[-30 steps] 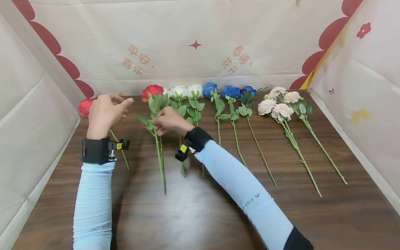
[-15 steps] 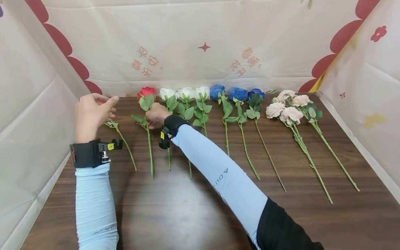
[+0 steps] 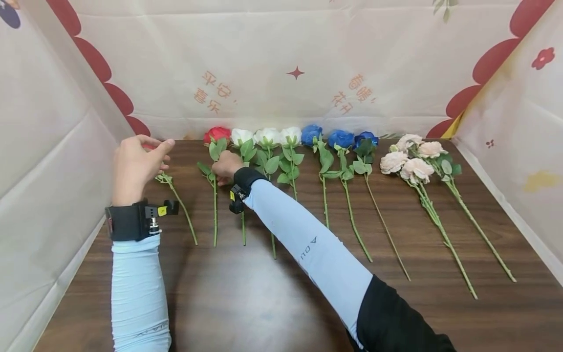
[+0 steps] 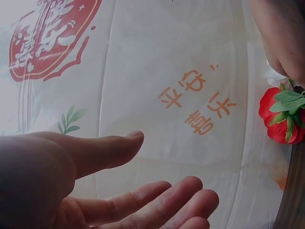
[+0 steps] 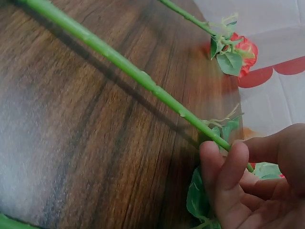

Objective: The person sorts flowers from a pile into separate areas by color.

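Note:
In the head view my right hand (image 3: 226,165) is at the upper stem of a red rose (image 3: 217,134), just below its leaves. The right wrist view shows thumb and fingers pinching the green stem (image 5: 155,88), which lies close above the wood, with its shadow beside it. My left hand (image 3: 140,165) is raised at the far left, its fingers (image 4: 138,202) loosely spread and thumb apart, holding nothing. Behind it lies another red flower (image 5: 245,53), its bloom mostly hidden in the head view and its stem (image 3: 184,215) showing.
White roses (image 3: 267,137) lie right of the red rose, then blue roses (image 3: 340,139), then pale pink flowers (image 3: 415,168) on long stems. All lie on the dark wood table (image 3: 246,303), blooms towards the printed cloth backdrop (image 3: 264,98). Cloth walls stand at both sides.
My right hand has carried the red rose leftwards and lowered it beside the white roses, its stem now straight in the row. My left hand stays raised, nearly still; the head view has shifted slightly.

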Available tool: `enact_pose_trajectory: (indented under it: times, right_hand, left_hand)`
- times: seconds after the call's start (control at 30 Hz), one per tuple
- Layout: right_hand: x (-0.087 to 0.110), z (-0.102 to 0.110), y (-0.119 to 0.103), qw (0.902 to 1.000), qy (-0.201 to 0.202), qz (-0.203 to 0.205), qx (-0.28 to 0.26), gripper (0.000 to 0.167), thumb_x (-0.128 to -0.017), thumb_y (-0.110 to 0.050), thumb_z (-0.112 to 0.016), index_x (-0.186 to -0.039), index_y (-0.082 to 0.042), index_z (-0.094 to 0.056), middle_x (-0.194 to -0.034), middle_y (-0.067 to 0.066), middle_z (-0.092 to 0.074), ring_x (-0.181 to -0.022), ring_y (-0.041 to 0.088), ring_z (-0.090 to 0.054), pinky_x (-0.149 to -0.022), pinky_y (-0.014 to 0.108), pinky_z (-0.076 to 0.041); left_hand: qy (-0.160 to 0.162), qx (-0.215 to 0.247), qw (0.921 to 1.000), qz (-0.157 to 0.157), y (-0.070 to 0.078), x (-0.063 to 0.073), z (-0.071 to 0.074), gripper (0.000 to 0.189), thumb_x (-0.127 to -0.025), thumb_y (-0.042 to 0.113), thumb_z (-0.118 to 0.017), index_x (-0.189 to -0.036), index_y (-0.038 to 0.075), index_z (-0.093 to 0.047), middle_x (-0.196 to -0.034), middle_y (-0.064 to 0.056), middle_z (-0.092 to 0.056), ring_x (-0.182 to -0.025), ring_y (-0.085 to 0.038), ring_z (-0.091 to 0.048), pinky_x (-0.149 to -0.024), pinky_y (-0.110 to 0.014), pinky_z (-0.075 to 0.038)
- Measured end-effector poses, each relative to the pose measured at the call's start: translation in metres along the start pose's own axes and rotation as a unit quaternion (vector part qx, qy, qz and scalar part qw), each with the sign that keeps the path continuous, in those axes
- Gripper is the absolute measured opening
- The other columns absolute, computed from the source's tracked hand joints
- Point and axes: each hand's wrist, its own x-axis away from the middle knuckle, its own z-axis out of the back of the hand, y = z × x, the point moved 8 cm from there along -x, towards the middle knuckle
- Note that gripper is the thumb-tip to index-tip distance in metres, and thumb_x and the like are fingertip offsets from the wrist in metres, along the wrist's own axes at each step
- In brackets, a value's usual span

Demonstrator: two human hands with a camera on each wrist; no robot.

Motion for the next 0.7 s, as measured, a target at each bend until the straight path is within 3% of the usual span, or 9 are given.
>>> enact_pose_trajectory:
  times: [0.17, 0.37, 0.5, 0.7]
  right_hand:
    - [-0.001, -0.001, -0.003, 0.9994, 0.017, 0.004, 0.03, 0.027, -0.102, -0.011, -0.058, -0.076, -0.008, -0.057, -0.061, 0.005, -0.06, -0.046, 0.014, -0.062, -0.058, 0.028, -0.062]
    - [0.004, 0.008, -0.008, 0.9959, 0.037, 0.017, 0.081, 0.027, -0.098, -0.024, -0.069, -0.077, -0.008, -0.064, -0.055, 0.003, -0.065, -0.048, 0.015, -0.07, -0.054, 0.023, -0.057]
    - [0.011, 0.014, -0.015, 0.9936, 0.037, 0.036, 0.101, 0.032, -0.098, -0.021, -0.067, -0.069, -0.01, -0.06, -0.05, 0.002, -0.063, -0.051, 0.015, -0.072, -0.057, 0.02, -0.056]
    - [0.036, 0.014, -0.019, 0.9874, 0.005, 0.107, 0.117, 0.042, -0.1, -0.017, -0.062, -0.059, -0.012, -0.056, -0.047, -0.001, -0.06, -0.059, 0.022, -0.075, -0.064, 0.022, -0.058]
  left_hand:
    - [-0.003, -0.013, 0.9999, 0.001, -0.002, 0.001, 0.001, 0.067, -0.098, 0.06, -0.059, -0.132, 0.003, -0.065, -0.105, -0.019, -0.079, -0.052, 0.009, -0.06, -0.06, -0.021, -0.046]
    - [-0.005, -0.011, 0.9999, -0.002, 0.001, 0.002, -0.001, 0.066, -0.098, 0.059, -0.06, -0.131, 0.003, -0.065, -0.104, -0.018, -0.079, -0.052, 0.008, -0.061, -0.059, -0.02, -0.047]
    - [-0.01, -0.013, 0.9998, -0.012, 0.005, 0.003, -0.004, 0.066, -0.098, 0.059, -0.06, -0.131, 0.003, -0.066, -0.104, -0.019, -0.079, -0.052, 0.008, -0.06, -0.061, -0.02, -0.048]
    - [-0.021, -0.019, 0.9995, -0.013, 0.006, 0.003, -0.009, 0.065, -0.099, 0.058, -0.059, -0.131, 0.002, -0.066, -0.107, -0.021, -0.078, -0.052, 0.008, -0.061, -0.068, -0.024, -0.048]
